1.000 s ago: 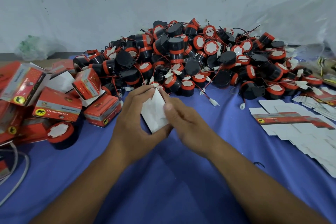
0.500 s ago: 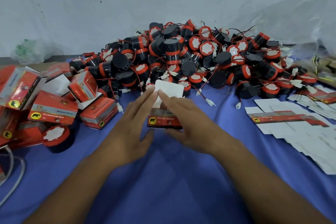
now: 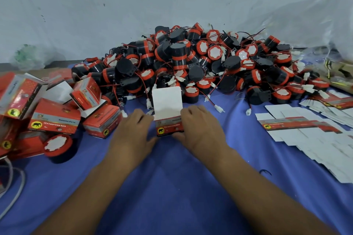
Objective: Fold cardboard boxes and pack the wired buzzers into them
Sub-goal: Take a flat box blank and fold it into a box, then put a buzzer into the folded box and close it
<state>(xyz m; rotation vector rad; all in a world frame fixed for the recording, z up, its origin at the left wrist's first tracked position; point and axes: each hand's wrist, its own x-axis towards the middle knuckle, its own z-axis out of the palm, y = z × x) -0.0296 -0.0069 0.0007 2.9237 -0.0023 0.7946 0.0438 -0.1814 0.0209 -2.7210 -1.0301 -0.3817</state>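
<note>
- Your left hand [image 3: 133, 129] gripped the left side of the cardboard box [image 3: 169, 129], with the fingers curled against its wall and the thumb reaching toward its lower front edge.
- Your right hand [image 3: 198, 126] gripped the right side of the same box, with the fingers bent over the top corner and the thumb under the front face.
- The box stood on the blue cloth [image 3: 172, 187] near the middle of the table, between your hands, and its white lid flap [image 3: 167, 101] stood upright and open.
- The pile of wired buzzers [image 3: 191, 63] lay just behind the box, toward the far edge, some of its wires and white plugs trailing onto the cloth.
- The finished boxes [image 3: 55, 120] were heaped at the left edge, with a loose buzzer [image 3: 59, 147] lying in front of them.
- The flat box blanks [image 3: 305, 131] were fanned out along the right edge.
- A white cable [image 3: 13, 192] curled at the near left corner.
</note>
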